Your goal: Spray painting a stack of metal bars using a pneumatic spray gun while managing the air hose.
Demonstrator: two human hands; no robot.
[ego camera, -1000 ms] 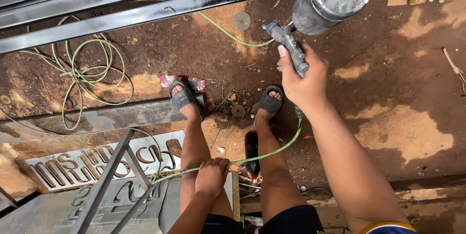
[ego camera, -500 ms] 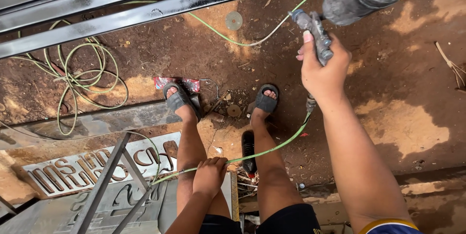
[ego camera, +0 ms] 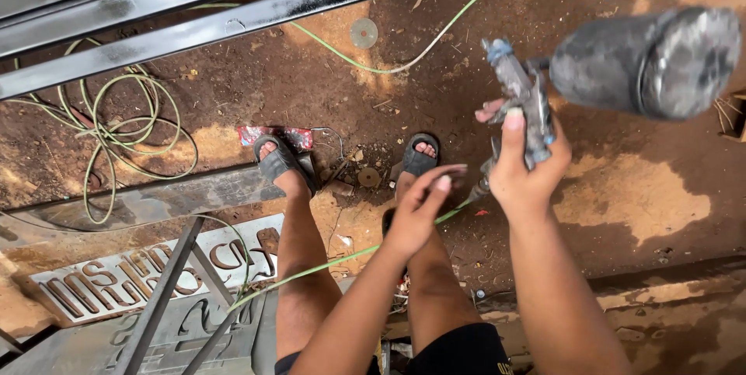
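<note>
Above the bare dirt floor (ego camera: 653,196), at upper right, the right hand (ego camera: 524,169) holds a spray gun (ego camera: 524,99) upright, fingers clamped round its grip, with one finger out front near the trigger. The paint cup (ego camera: 645,60) sticks out sideways from the gun's body; it looks bulky and probably makes the tool top-heavy, so the grip below the body seems the sound place to hold it. Metal and crusted with paint, the gun is likely stiff and a little slick. The left hand (ego camera: 420,208) hovers just below and beside it, fingers loosely apart, holding nothing. A green hose (ego camera: 326,262) runs from the gun's base down past the legs and is soft and apt to snag. More hose lies coiled (ego camera: 128,130) at left. Dark metal bars (ego camera: 233,21) cross the top, a cut-metal sign panel (ego camera: 132,282) lies at lower left, and two sandalled feet (ego camera: 284,161) stand between.
</note>
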